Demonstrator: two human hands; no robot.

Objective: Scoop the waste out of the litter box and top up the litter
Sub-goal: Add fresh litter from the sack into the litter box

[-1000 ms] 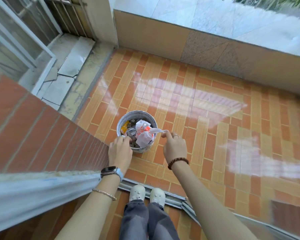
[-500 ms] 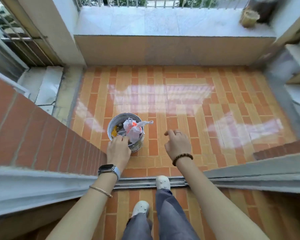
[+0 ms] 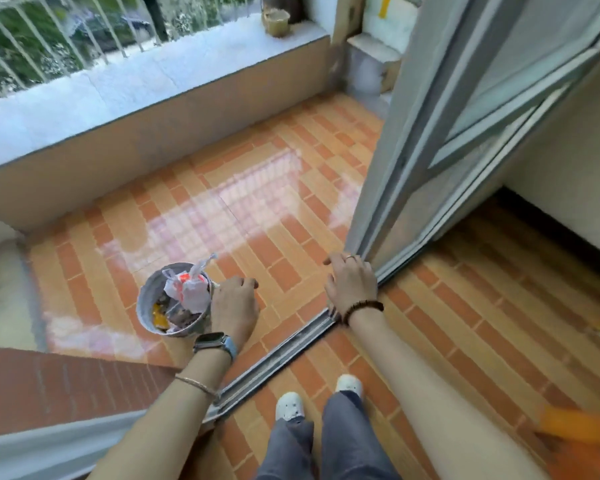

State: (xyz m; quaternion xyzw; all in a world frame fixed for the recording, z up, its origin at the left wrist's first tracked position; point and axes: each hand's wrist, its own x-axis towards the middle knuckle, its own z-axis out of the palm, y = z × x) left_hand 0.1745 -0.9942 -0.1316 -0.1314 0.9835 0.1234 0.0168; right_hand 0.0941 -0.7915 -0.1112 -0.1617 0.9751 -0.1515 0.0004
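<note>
Litter box: not in sight from where I stand; only the balcony and its doorway show.
Bin [image 3: 145, 301]: a small metal pail on the tiled floor [image 3: 257, 202] just beyond the track [image 3: 284, 355], left of centre. I'd judge it sits outdoors so the smell stays out of the room.
Bag [image 3: 187, 289]: white with red print, lying on top of the rubbish in the bin with a knotted tail poking up. It is likely the scooped waste.
Left hand [image 3: 234, 306]: against the bin's near right rim, fingers loosely curled. Its back hides the contact, so I cannot tell whether it grips the rim or just rests beside it.
Right hand [image 3: 352, 289]: relaxed, fingers spread and holding nothing, low down just beside the foot of the door [image 3: 430, 168]. It is probably placed to slide the door; I cannot make out any touch.
Stage: the disposal looks about done and the top-up is not yet begun.
</note>
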